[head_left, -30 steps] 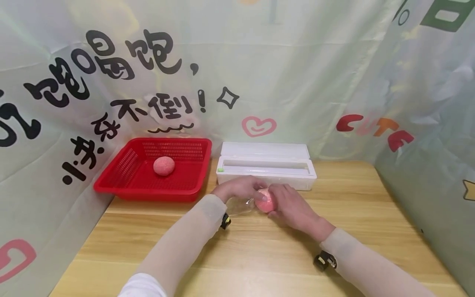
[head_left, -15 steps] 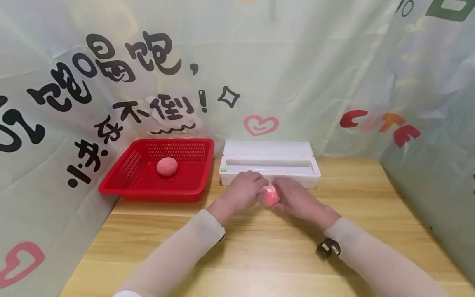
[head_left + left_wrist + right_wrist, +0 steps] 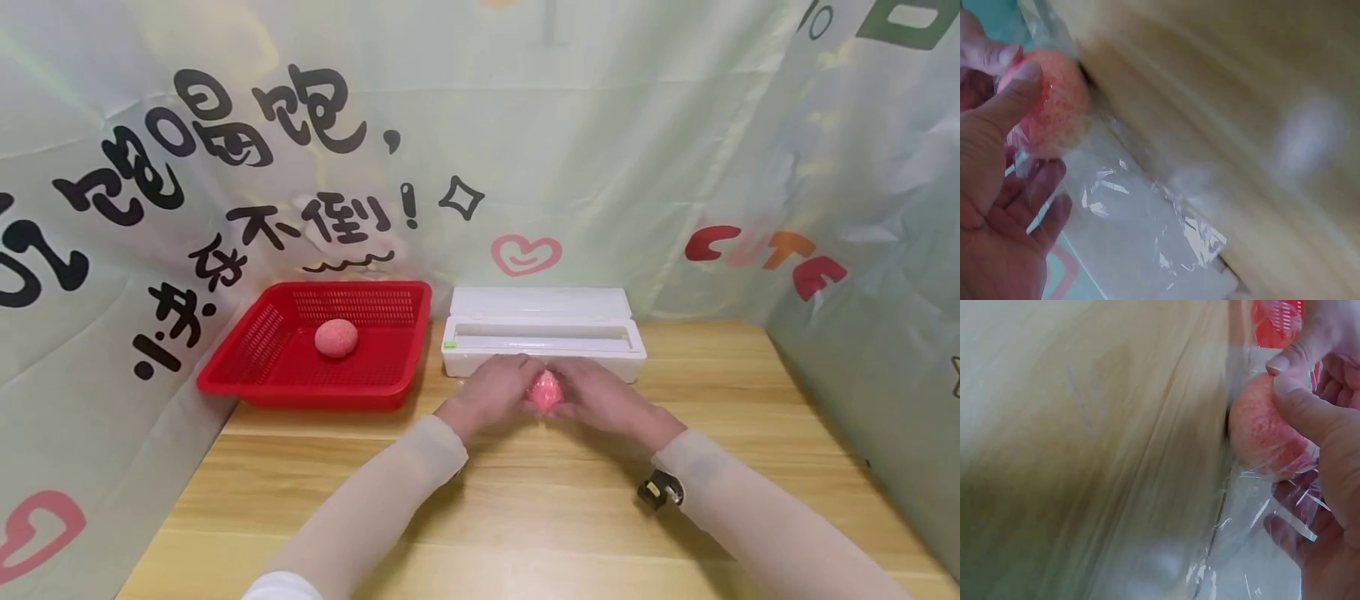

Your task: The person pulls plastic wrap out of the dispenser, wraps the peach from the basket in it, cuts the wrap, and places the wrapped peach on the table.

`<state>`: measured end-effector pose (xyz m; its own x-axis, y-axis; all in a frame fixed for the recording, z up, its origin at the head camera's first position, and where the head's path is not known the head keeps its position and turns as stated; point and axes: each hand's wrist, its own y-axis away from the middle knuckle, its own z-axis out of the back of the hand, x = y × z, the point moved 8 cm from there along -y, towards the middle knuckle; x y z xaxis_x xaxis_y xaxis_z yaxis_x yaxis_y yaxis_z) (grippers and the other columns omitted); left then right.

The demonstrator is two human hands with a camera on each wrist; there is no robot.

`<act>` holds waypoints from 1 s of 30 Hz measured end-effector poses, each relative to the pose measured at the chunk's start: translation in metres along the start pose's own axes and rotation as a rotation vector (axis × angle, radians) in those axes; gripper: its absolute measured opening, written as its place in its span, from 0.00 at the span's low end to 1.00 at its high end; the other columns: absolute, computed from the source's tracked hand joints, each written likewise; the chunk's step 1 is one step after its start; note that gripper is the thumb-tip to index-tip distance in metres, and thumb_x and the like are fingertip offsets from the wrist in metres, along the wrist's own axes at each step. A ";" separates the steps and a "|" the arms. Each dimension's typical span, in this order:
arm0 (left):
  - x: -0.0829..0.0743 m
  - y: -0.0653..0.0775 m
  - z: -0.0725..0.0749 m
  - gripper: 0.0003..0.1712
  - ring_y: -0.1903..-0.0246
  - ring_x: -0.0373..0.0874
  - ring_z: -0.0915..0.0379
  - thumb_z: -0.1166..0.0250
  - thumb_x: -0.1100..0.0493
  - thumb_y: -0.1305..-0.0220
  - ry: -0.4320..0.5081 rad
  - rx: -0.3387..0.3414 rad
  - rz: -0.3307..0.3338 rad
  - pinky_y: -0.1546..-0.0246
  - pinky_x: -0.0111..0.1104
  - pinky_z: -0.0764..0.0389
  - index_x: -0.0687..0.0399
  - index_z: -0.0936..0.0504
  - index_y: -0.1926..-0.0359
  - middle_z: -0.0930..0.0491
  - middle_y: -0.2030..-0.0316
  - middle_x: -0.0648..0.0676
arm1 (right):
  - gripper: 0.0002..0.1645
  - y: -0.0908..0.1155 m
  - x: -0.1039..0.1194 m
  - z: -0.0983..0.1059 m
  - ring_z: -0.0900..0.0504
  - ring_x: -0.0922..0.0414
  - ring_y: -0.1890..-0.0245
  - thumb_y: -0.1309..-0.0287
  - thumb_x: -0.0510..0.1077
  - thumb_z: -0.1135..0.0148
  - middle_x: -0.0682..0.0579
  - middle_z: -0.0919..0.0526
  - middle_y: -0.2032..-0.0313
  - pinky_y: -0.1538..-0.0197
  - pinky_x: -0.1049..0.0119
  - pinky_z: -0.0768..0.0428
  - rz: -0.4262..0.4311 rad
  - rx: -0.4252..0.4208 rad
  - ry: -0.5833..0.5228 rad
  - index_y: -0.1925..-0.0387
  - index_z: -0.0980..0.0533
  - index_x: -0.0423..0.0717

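A round pink-red fruit point(image 3: 546, 392) with reddish speckles is held between both hands, just in front of the white box. Clear plastic film point(image 3: 1147, 206) covers it and trails off in shiny creases in both wrist views. My left hand point(image 3: 498, 390) grips it from the left, thumb point(image 3: 1016, 97) pressed on its surface and fingers curled beneath. From the right, my right hand point(image 3: 600, 400) holds it too, its thumb point(image 3: 1304, 406) on the fruit close to the other thumb. In the head view the hands hide its sides.
Behind the hands stands a white film dispenser box point(image 3: 480, 364) with its lid raised and a green piece point(image 3: 450, 344) at its left end. A red basket point(image 3: 322, 392) at the left holds another pink fruit point(image 3: 336, 337). Printed cloth point(image 3: 600, 167) walls the wooden table point(image 3: 510, 517).
My left hand has moved right and closer to the fruit. The loose film seen left of the fruit a second ago is now gathered at it, and both hands close in around it.
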<state>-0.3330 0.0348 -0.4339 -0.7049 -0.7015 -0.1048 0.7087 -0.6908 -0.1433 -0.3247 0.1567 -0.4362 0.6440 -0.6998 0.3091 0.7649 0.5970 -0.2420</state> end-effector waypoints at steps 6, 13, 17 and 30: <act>0.010 -0.009 -0.004 0.39 0.43 0.43 0.20 0.24 0.43 0.35 0.044 0.079 0.034 0.35 0.37 0.21 0.44 0.27 0.28 0.18 0.41 0.46 | 0.57 0.006 0.006 0.001 0.19 0.44 0.43 0.54 0.61 0.14 0.44 0.19 0.43 0.42 0.42 0.19 0.019 -0.079 0.227 0.27 0.28 0.44; 0.011 -0.015 -0.002 0.32 0.50 0.39 0.19 0.26 0.46 0.32 0.076 0.109 0.054 0.42 0.34 0.19 0.44 0.23 0.31 0.14 0.48 0.44 | 0.46 0.005 0.006 0.001 0.16 0.45 0.46 0.52 0.56 0.14 0.43 0.15 0.47 0.43 0.44 0.17 0.077 -0.137 0.226 0.37 0.23 0.39; 0.013 -0.015 0.000 0.27 0.51 0.38 0.20 0.28 0.50 0.30 0.123 0.118 0.067 0.42 0.33 0.19 0.39 0.21 0.32 0.14 0.50 0.42 | 0.41 0.001 0.003 0.006 0.14 0.48 0.50 0.47 0.58 0.18 0.46 0.13 0.50 0.47 0.46 0.16 0.077 -0.107 0.197 0.37 0.21 0.42; 0.006 -0.002 0.000 0.43 0.31 0.49 0.30 0.31 0.38 0.30 -0.075 0.119 0.062 0.25 0.49 0.32 0.45 0.33 0.21 0.24 0.29 0.48 | 0.44 -0.008 0.003 0.009 0.14 0.45 0.44 0.41 0.61 0.23 0.43 0.14 0.44 0.40 0.43 0.17 0.017 0.040 0.201 0.32 0.23 0.41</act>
<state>-0.3384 0.0322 -0.4343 -0.6585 -0.7518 -0.0358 0.7526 -0.6582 -0.0205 -0.3290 0.1532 -0.4255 0.6496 -0.7515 0.1150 0.7556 0.6213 -0.2074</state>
